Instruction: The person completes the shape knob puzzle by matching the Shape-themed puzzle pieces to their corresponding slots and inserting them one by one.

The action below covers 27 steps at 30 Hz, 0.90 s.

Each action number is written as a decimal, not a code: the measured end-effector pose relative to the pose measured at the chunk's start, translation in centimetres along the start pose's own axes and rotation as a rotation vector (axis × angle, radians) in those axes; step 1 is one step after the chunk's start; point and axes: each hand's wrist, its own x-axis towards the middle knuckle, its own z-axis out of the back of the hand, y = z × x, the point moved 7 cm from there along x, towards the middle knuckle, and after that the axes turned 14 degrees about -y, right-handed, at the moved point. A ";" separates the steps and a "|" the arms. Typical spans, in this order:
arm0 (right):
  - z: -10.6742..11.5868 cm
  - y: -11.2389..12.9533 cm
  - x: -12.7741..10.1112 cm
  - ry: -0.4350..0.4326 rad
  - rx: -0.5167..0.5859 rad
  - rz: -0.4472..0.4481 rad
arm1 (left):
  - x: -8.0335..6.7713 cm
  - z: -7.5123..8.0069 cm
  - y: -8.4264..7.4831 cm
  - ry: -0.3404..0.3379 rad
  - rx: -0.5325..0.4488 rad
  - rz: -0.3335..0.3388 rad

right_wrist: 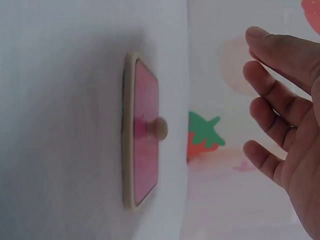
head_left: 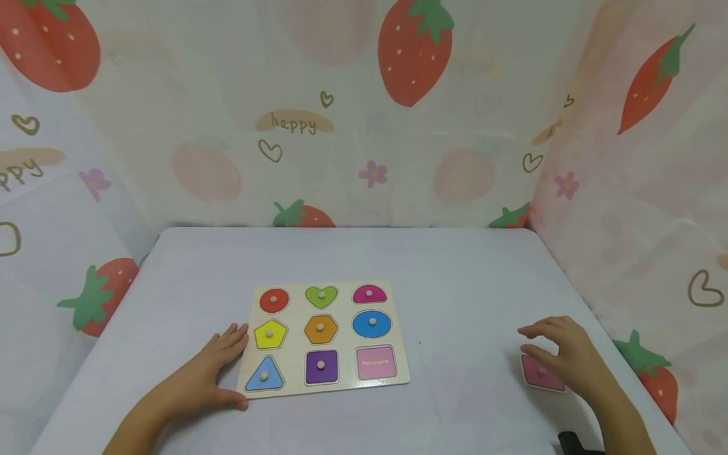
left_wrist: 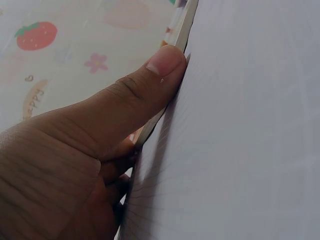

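Observation:
A pale wooden shape-puzzle board (head_left: 347, 335) lies flat on the table. My left hand (head_left: 207, 373) rests at its left side, fairly straight fingers touching the left edge and thumb by the near corner. In the left wrist view the thumb (left_wrist: 145, 85) lies along the board's edge. Knobbed shapes fill the board except the pink rectangular recess (head_left: 376, 363), whose printed word shows. To the right, my right hand (head_left: 577, 360) hovers above a pink rectangle piece (head_left: 543, 374), fingers loosely bent and apart from it. Its wooden knob (right_wrist: 161, 129) shows in the right wrist view.
A white cloth covers the table (head_left: 466, 265). Strawberry-patterned curtains (head_left: 352, 114) surround it at the back and sides. A black object (head_left: 574, 443) lies at the near right, beside my right forearm.

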 end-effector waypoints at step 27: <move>-1.5 -5.9 -4.0 0.401 -0.067 -0.422 | 0.0 -0.2 0.2 -0.004 0.021 -0.005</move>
